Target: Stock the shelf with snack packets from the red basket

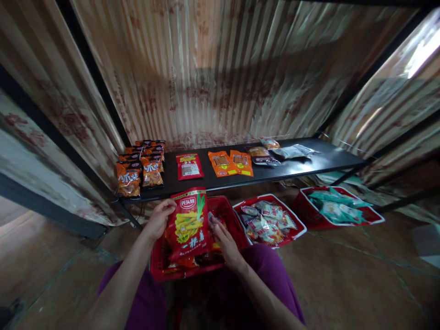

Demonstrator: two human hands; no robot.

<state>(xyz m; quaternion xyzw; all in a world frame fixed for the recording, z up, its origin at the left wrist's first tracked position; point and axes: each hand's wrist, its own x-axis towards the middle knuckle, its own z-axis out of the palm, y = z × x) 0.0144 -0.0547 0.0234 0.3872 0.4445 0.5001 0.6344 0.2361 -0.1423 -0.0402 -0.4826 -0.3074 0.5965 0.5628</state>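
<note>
A red snack bag (189, 224) with yellow sticks and a green onion printed on it stands upright in front of me. My left hand (161, 220) pinches its upper left edge between thumb and fingers. On the bag's other side is my right hand (225, 240), fingers stretched out close to its right edge; whether they touch it I cannot tell. Both hands are over a red plastic basket (237, 224) between my knees. More red and orange packets lie inside, partly hidden by the bag and my right hand.
A black shelf (165, 188) ahead carries orange-black bags (129, 178) in rows, one red bag (189, 166), two orange packets (223, 163), a brown-white bag (263, 156) and a silvery bag (294, 151). Right of me, baskets hold white packets (268, 222) and green packets (338, 206).
</note>
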